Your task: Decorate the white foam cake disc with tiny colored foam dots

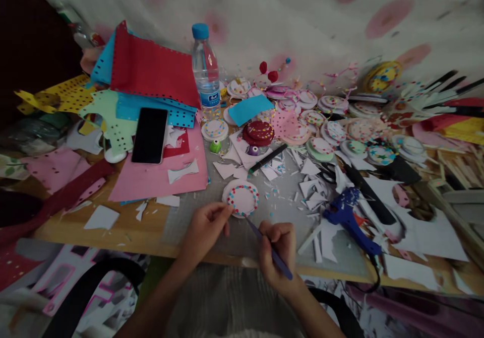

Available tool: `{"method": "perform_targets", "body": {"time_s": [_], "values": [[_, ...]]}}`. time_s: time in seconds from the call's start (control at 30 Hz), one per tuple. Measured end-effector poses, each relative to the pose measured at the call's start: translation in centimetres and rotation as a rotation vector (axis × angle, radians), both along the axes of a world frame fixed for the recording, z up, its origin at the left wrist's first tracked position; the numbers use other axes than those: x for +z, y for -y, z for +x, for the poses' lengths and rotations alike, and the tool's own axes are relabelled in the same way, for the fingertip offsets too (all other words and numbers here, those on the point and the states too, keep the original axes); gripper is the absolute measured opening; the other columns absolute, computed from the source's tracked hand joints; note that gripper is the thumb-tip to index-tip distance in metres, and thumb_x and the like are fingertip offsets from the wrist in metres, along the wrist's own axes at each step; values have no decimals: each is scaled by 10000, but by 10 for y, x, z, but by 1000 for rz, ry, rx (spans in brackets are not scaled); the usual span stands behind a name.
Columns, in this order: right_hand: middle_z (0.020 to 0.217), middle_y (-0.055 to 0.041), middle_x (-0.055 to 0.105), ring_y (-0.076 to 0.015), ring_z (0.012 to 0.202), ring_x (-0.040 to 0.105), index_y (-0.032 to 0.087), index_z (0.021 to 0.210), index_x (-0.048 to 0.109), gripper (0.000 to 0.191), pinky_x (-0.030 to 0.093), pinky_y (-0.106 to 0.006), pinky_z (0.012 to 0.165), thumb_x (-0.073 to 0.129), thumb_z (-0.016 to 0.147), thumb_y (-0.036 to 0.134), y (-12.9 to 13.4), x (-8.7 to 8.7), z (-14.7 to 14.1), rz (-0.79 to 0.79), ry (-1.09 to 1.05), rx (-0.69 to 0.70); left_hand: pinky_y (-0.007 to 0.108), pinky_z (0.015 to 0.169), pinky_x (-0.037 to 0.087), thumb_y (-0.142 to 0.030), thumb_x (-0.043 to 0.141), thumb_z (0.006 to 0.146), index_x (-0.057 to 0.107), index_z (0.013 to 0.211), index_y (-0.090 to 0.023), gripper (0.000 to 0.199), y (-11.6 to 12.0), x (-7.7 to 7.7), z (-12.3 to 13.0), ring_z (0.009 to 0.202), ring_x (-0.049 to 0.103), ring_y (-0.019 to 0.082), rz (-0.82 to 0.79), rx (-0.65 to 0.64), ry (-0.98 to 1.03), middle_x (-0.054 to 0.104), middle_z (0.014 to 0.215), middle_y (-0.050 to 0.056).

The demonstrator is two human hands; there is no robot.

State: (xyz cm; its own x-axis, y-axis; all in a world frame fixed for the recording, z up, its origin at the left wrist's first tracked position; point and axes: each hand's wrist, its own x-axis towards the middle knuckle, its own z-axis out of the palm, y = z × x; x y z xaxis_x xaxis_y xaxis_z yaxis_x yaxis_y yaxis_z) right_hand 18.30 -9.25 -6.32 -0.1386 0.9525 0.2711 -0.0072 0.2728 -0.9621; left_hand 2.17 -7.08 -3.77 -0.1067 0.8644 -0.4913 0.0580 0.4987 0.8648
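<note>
A white round paper disc (244, 199), ringed with small red and blue stars, lies on the grey cutting mat (223, 247) in front of me. My left hand (208, 225) is closed in a pinch at the disc's lower left edge. Blue-purple tweezers (282, 264) are gripped in my right hand (279, 250), their tip meeting the star ring at the disc's bottom edge. Whether the tips hold a star is too small to tell. Just behind the disc lie a dark pen (268, 158) and white paper scraps (237, 172).
A blue glue gun (350, 218) with its cable lies to the right among paper offcuts. Several decorated discs crowd the back, beside a water bottle (206, 73). Leftward, a phone (150, 135) rests on pink sheets (128, 184) near stacked red and blue felt-like sheets (155, 71).
</note>
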Motion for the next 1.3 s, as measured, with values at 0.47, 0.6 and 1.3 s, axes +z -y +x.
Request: {"method": "perform_targets", "body": {"time_s": [0.47,0.6,1.3], "values": [[712,50,343,-125,590,391,256,878,300,202,339,-229,538,395,879,78,-1,-8,3,43,149,37,184,361,164,-453,615,778,647,755,-139,317,-6,-4,3,363,291,51,-23,6,58,468,420,-70],[716,47,373,-127,597,416,255,885,314,248,349,-232,545,427,833,41,1,-11,7,48,196,40,187,365,161,-461,620,774,644,750,-142,321,-7,-3,4,365,294,52,-26,4,59,471,425,-69],[732,41,401,-124,622,439,257,877,328,243,368,-221,562,422,824,40,-2,-8,8,43,208,7,187,365,210,-467,690,694,688,797,-145,338,-6,0,6,359,366,66,-32,-24,38,507,435,-64]]}}
